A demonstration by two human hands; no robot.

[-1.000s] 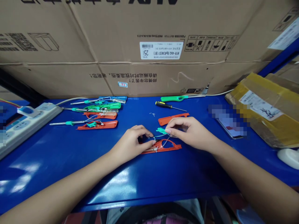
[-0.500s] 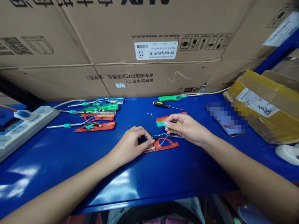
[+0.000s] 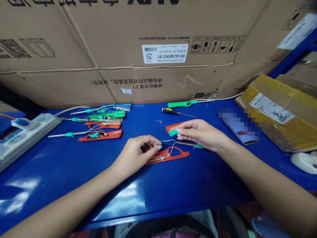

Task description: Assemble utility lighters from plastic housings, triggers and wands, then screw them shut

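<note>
My left hand (image 3: 145, 148) pinches a small black part (image 3: 162, 145) with thin wires, just above the near orange lighter shell half (image 3: 182, 154). A clear fuel tank (image 3: 156, 159) lies in that shell, partly under my fingers, with a pale tube curving up from it. My right hand (image 3: 200, 134) holds a small green plastic trigger (image 3: 173, 132) between thumb and fingers. Behind the trigger lies another orange shell half (image 3: 170, 127), partly hidden by my hand. A metal lighter tube (image 3: 185, 143) with a green collar (image 3: 198, 146) rests below my right hand.
Several opened lighters (image 3: 106, 135) lie at left, beside a white power strip (image 3: 29, 132). A screwdriver (image 3: 170, 111), a green lighter (image 3: 180, 104) and tiny white bits (image 3: 158, 121) are farther back. A phone (image 3: 237, 129) and a taped carton (image 3: 277, 112) stand right.
My left hand has raised the black part slightly off the orange shell. The trigger in my right hand has shifted a little right, and more of the metal tube and its collar shows.
</note>
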